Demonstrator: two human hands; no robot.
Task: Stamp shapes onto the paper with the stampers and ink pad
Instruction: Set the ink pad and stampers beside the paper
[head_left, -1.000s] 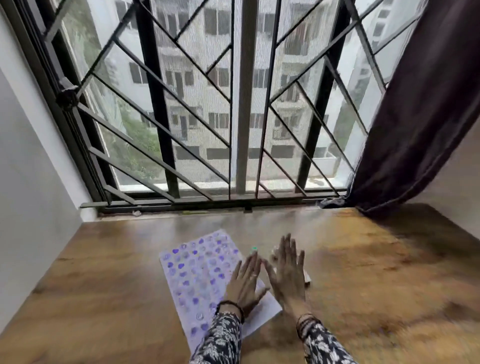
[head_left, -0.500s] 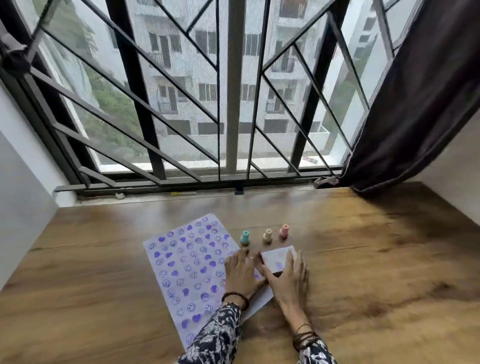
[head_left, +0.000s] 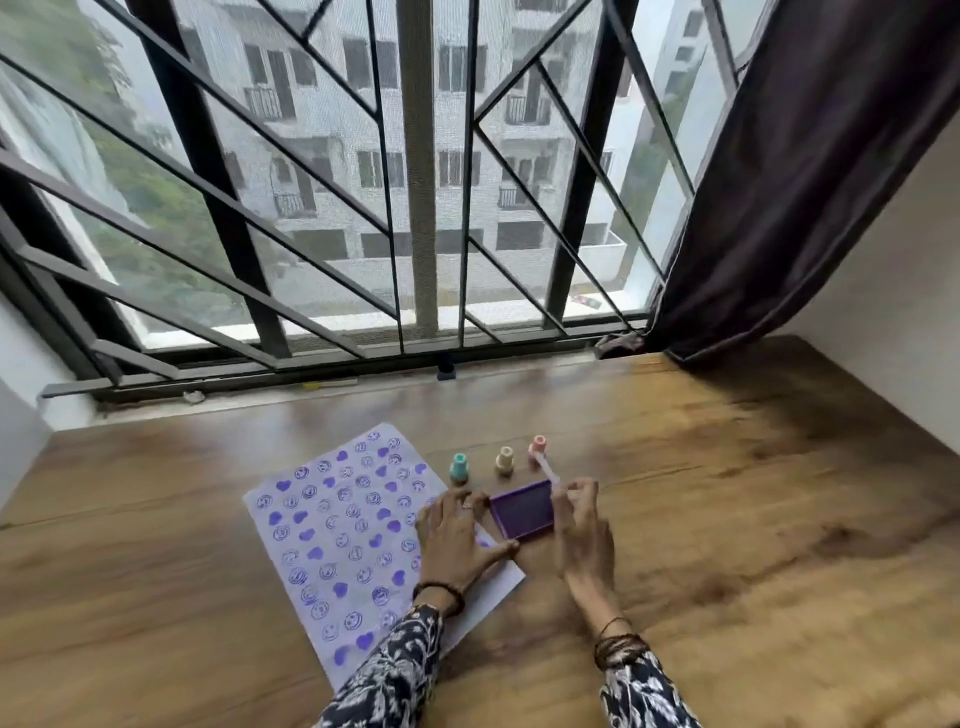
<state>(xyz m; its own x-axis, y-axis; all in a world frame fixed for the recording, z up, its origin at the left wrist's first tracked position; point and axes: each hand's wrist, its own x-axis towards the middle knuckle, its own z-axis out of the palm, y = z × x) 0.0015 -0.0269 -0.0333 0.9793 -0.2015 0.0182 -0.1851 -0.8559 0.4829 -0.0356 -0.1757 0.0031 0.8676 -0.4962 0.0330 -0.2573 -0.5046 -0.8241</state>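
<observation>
A white paper (head_left: 332, 525) covered with purple hearts and smiley stamps lies on the wooden table (head_left: 727, 519). Beside its right edge sits a purple ink pad (head_left: 522, 512), uncovered. My left hand (head_left: 457, 535) rests on the paper's right side, fingers touching the pad's left edge. My right hand (head_left: 582, 525) pinches the pad's clear lid (head_left: 549, 472), raised on edge at the pad's far right. Three small stampers stand upright behind the pad: teal (head_left: 459, 467), cream (head_left: 504, 460) and pink (head_left: 537, 448).
A barred window with a dark frame (head_left: 332, 358) runs along the table's far edge. A dark curtain (head_left: 810, 171) hangs at the right, touching the table's back corner. White walls close in on both sides.
The view tilted down and steadied. My hands came down from flat above the table onto the ink pad. The white lid that covered the pad is now lifted, showing purple ink.
</observation>
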